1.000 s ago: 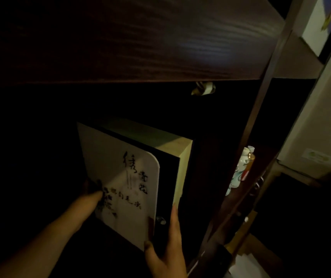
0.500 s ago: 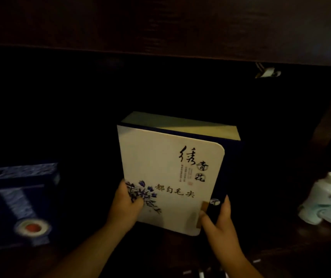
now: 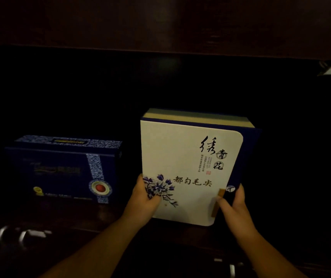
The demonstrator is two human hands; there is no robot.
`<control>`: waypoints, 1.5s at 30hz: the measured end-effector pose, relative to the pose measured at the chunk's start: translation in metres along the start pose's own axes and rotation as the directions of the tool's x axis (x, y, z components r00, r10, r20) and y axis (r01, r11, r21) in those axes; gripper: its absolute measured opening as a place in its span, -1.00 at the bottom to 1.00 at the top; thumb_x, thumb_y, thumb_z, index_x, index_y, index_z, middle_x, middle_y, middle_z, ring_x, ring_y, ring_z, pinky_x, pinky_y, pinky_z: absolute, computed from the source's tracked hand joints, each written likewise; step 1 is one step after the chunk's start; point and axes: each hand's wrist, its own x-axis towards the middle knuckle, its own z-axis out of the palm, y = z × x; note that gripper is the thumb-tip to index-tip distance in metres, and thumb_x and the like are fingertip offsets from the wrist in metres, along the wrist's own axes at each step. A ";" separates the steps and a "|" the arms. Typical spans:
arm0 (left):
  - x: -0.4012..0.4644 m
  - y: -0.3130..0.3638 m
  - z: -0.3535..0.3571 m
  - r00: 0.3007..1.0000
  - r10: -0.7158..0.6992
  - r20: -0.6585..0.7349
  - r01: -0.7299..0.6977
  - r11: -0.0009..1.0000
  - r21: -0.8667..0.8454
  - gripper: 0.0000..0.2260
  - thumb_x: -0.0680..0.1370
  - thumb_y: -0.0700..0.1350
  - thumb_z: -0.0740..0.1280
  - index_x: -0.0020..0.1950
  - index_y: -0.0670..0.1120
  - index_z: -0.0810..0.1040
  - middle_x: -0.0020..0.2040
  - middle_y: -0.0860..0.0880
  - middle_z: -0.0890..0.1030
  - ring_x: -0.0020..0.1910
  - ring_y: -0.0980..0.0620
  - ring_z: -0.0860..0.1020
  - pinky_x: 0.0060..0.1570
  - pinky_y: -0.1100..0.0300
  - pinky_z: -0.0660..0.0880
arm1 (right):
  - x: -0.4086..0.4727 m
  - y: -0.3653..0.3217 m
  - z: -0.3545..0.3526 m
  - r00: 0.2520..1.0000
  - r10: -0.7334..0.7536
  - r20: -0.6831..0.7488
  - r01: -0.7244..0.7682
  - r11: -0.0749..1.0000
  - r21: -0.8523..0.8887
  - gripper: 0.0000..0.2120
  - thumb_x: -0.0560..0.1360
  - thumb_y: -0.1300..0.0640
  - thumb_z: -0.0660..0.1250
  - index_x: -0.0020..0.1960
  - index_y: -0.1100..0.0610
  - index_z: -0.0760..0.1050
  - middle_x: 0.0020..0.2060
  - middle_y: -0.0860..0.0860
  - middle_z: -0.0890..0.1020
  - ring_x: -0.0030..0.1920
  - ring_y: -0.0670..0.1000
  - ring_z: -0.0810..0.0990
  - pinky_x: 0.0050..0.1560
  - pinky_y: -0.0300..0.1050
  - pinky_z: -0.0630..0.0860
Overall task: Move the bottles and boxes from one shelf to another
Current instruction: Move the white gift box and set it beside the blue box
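Hands come first from where I stand: the left hand (image 3: pixel 143 199) is wrapped round the lower left corner of a white tea gift box (image 3: pixel 188 169), thumb lying over its blue flower print, and the right hand (image 3: pixel 235 207) clasps the lower right edge beside the tan closure tab, fingers (image 3: pixel 238 192) curled onto the dark blue spine. So both hands are closed on that one box, which stands upright with its printed face toward the person, its bottom edge down at the dark shelf board (image 3: pixel 100 223); whether it rests there or is just above I cannot tell in this gloom. To its left, apart from it, a dark blue gift box (image 3: pixel 64 169) with a patterned band and red seal stands on the same shelf. Behind both, the recess is black, with another dark wooden shelf (image 3: pixel 160 23) overhead. My guess is one box is placed and a second nearly so; no bottles show here, so what remains is unclear.
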 end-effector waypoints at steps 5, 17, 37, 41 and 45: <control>0.020 -0.012 -0.012 0.999 -0.024 0.026 0.025 0.998 -0.051 -0.34 0.51 -0.29 0.32 0.55 0.08 0.21 0.33 0.03 0.50 0.30 0.03 0.48 0.24 0.16 0.38 | 0.013 0.000 0.021 1.000 -0.015 -0.006 0.016 0.999 0.040 -0.29 0.63 0.16 0.35 0.62 -0.22 0.08 0.32 -0.27 0.44 0.38 -0.11 0.36 0.29 -0.10 0.33; 0.049 -0.050 -0.037 0.998 0.016 0.067 -0.009 0.995 -0.096 -0.38 0.53 -0.27 0.30 0.48 0.22 0.26 0.29 0.18 0.55 0.24 0.22 0.52 0.28 0.14 0.42 | 0.008 -0.007 0.065 0.997 -0.022 -0.075 0.025 0.999 0.041 -0.31 0.62 0.13 0.38 0.47 -0.45 0.15 0.19 -0.64 0.47 0.21 -0.52 0.46 0.17 -0.37 0.38; 0.045 -0.056 -0.044 0.994 0.053 0.099 -0.047 0.997 -0.068 -0.35 0.52 -0.22 0.31 0.48 0.29 0.22 0.32 0.24 0.51 0.27 0.22 0.50 0.27 0.17 0.38 | 0.008 -0.008 0.067 0.998 -0.015 -0.061 0.018 0.999 0.047 -0.33 0.62 0.15 0.38 0.57 -0.27 0.16 0.24 -0.53 0.52 0.22 -0.50 0.48 0.07 -0.47 0.47; 0.042 -0.055 -0.044 0.995 0.054 0.083 -0.048 0.996 -0.080 -0.33 0.51 -0.25 0.32 0.42 0.36 0.20 0.29 0.30 0.50 0.22 0.35 0.48 0.22 0.22 0.38 | 0.010 -0.007 0.064 0.999 -0.006 -0.052 0.007 1.000 0.027 -0.34 0.62 0.14 0.38 0.50 -0.36 0.16 0.16 -0.61 0.51 0.17 -0.56 0.47 0.02 -0.47 0.44; 0.041 -0.055 -0.043 0.994 0.074 0.082 -0.067 0.994 -0.091 -0.33 0.52 -0.27 0.33 0.44 0.33 0.20 0.32 0.27 0.50 0.24 0.36 0.46 0.25 0.22 0.37 | 0.012 -0.011 0.063 0.999 -0.017 -0.043 0.018 0.999 0.029 -0.31 0.62 0.16 0.37 0.60 -0.24 0.13 0.34 -0.29 0.51 0.29 -0.21 0.51 0.24 -0.20 0.43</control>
